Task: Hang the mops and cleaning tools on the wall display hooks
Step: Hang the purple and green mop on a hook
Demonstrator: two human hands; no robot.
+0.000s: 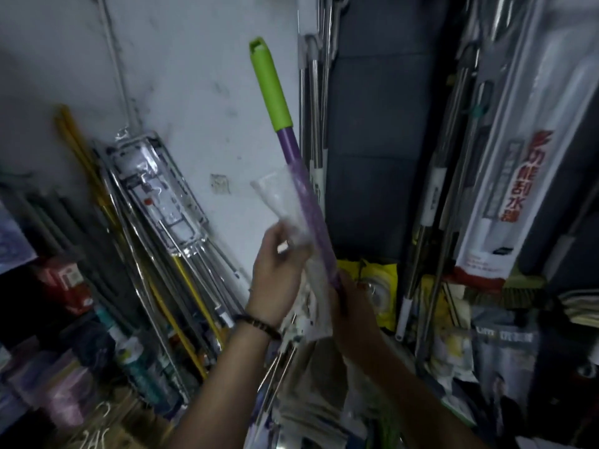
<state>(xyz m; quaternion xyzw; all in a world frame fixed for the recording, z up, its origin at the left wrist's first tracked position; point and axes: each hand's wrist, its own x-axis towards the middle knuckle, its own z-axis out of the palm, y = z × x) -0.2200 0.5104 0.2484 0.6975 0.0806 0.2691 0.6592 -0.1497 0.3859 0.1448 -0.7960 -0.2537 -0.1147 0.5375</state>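
Observation:
A mop with a purple pole (293, 157) and a lime green grip (271, 89) stands tilted in front of me, its top leaning left toward the white wall. A clear plastic sleeve (285, 202) wraps the pole's lower part. My right hand (351, 306) is closed around the pole low down. My left hand (275, 273), with a dark bead bracelet on the wrist, pinches the plastic sleeve beside the pole. The mop's head is hidden below my arms.
Steel-handled mops (316, 92) hang on the wall just right of the pole, beside a dark panel (372, 140). Packaged squeegees (505, 189) hang at right. Yellow and metal poles (155, 238) lean in the left corner. Boxes and bottles crowd the lower left.

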